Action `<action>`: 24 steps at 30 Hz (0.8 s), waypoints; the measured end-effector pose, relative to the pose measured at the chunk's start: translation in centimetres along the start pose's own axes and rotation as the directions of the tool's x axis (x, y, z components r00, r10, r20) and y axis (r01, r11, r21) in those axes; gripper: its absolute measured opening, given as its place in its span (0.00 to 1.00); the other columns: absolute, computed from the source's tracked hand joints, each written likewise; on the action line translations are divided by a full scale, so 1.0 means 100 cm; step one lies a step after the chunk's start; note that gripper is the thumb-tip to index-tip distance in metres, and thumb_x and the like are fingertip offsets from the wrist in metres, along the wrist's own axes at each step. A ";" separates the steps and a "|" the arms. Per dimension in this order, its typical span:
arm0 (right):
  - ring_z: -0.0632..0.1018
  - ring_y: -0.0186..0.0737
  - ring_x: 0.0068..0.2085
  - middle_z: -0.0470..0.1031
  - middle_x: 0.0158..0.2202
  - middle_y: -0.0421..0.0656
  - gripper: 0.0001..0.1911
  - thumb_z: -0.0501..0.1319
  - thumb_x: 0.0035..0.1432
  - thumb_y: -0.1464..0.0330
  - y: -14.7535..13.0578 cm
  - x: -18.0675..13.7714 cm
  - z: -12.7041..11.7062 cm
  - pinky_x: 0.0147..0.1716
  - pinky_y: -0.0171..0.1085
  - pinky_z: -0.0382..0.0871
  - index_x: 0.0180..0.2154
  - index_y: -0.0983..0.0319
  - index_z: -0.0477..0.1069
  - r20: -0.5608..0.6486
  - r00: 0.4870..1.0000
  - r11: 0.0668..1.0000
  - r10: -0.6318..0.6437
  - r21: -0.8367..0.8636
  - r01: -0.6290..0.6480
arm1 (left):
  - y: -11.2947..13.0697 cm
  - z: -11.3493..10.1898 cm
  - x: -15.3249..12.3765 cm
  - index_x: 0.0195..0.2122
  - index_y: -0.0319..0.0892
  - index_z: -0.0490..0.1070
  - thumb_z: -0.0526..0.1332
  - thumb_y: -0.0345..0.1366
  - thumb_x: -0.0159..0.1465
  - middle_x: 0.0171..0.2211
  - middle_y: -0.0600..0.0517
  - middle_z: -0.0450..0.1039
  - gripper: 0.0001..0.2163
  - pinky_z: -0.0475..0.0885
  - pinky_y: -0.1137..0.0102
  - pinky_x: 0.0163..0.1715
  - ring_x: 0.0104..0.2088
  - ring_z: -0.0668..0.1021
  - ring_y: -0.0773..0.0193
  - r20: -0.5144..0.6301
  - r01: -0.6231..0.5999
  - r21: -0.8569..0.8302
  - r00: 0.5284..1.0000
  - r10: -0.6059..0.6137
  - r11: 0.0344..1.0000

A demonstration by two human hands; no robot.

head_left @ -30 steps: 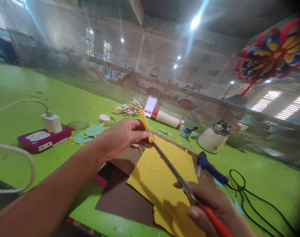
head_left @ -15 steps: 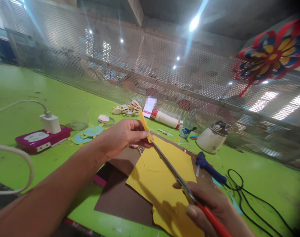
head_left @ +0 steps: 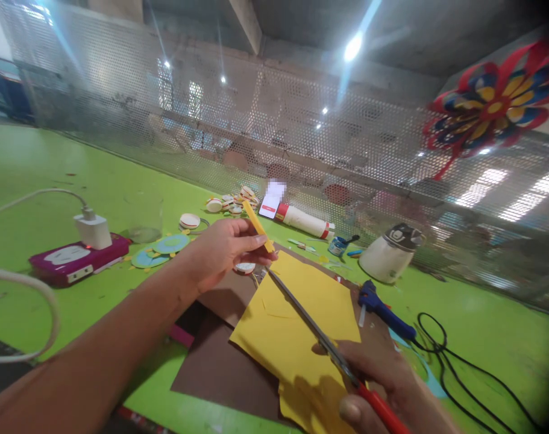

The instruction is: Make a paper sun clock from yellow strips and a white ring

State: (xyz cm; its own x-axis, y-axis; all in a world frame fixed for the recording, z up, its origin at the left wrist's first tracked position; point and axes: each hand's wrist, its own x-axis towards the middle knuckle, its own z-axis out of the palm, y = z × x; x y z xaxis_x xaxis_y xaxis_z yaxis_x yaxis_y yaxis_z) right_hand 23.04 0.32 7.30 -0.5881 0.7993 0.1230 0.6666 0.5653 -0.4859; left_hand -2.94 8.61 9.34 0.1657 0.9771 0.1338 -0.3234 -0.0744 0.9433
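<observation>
Between the thumb and fingers of my left hand (head_left: 231,247) is a narrow yellow paper strip (head_left: 257,224), tilted, with its near end snipped. My right hand (head_left: 369,380) grips red-handled scissors (head_left: 308,319). Their blades look closed, and the tips lie just below and apart from the strip's near end. Under the scissors lies a yellow paper sheet (head_left: 310,286) with a curved line on it. Brown paper sheets (head_left: 229,374) are beneath the yellow one. A small white round piece with a red edge (head_left: 244,267) shows just below my left fingers.
A purple power strip (head_left: 82,256) with a white charger stands left, near blue paper rings (head_left: 170,243) and a clear cup (head_left: 144,223). Behind are a phone (head_left: 270,205) and a white tube (head_left: 305,220). To the right are a blue glue gun (head_left: 385,310) with its cord and a white container (head_left: 387,256).
My left hand and the yellow strip have shifted slightly left. The scissor tips have come away from the strip's end and moved down and left.
</observation>
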 end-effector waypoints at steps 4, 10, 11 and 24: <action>0.74 0.42 0.32 0.76 0.32 0.45 0.20 0.54 0.58 0.56 0.005 0.001 -0.001 0.31 0.34 0.69 0.42 0.62 0.74 -0.080 0.997 0.997 0.003 -0.079 -0.009 | 0.000 0.002 -0.003 0.30 0.34 0.71 0.64 0.31 0.54 0.28 0.45 0.76 0.05 0.71 0.67 0.31 0.29 0.78 0.61 0.026 0.014 0.021 1.000 -0.014 1.000; 0.72 0.40 0.30 0.73 0.28 0.44 0.18 0.56 0.57 0.56 0.006 0.003 0.003 0.28 0.33 0.66 0.41 0.62 0.73 -0.234 0.972 0.992 0.012 -0.117 -0.040 | -0.003 0.001 -0.002 0.30 0.35 0.71 0.65 0.33 0.55 0.28 0.46 0.76 0.06 0.71 0.68 0.31 0.31 0.78 0.60 0.052 -0.027 -0.013 0.998 0.028 1.000; 0.72 0.39 0.29 0.72 0.27 0.43 0.20 0.55 0.58 0.56 0.006 0.002 0.004 0.28 0.33 0.66 0.43 0.62 0.72 -0.236 0.972 0.993 0.020 -0.111 -0.047 | -0.004 0.002 -0.002 0.30 0.34 0.71 0.65 0.33 0.55 0.28 0.46 0.76 0.06 0.71 0.68 0.31 0.31 0.78 0.61 0.053 -0.037 -0.019 0.998 0.038 0.999; 0.72 0.37 0.23 0.72 0.22 0.41 0.21 0.53 0.59 0.56 -0.002 0.003 0.012 0.21 0.29 0.65 0.47 0.61 0.71 -0.213 0.975 0.997 0.059 0.062 -0.046 | -0.016 0.015 -0.004 0.35 0.32 0.74 0.64 0.31 0.57 0.33 0.44 0.78 0.07 0.73 0.69 0.37 0.33 0.79 0.63 0.075 -0.050 -0.106 0.995 0.058 0.993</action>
State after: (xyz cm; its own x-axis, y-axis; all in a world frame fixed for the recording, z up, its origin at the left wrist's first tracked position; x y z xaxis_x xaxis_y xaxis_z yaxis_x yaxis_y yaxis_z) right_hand 22.14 0.22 6.37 -0.4368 0.8561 0.2762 0.6632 0.5140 -0.5441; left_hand -1.10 8.02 8.20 0.2159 0.9533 0.2111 -0.4281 -0.1019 0.8980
